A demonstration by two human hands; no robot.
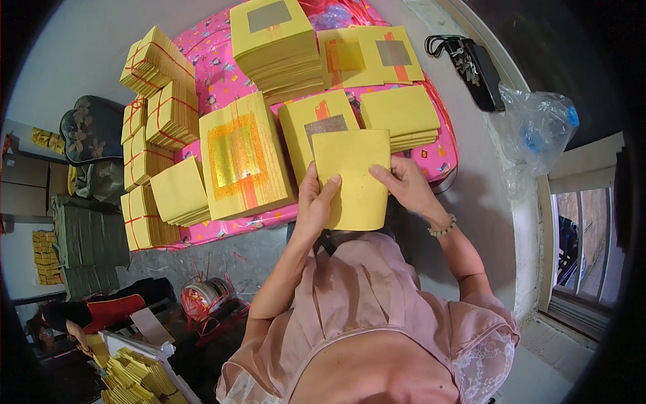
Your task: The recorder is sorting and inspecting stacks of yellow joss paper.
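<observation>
Both hands hold a bundle of plain yellow paper sheets (353,175) upright in front of me. My left hand (315,202) grips its left edge with the thumb across the front. My right hand (407,185), a bead bracelet on its wrist, holds the right edge. Just behind the bundle lies a yellow stack with a silver foil square and an orange mark (319,124). A larger stack with a gold foil square (242,158) lies to the left. All stacks rest on a pink patterned cloth (215,74).
Tied yellow bundles (158,64) line the cloth's left side, and more yellow stacks (272,40) sit at the back. A black pouch with keys (474,67) and a clear plastic bag (535,128) lie at right. A reel of red string (205,299) sits on the floor.
</observation>
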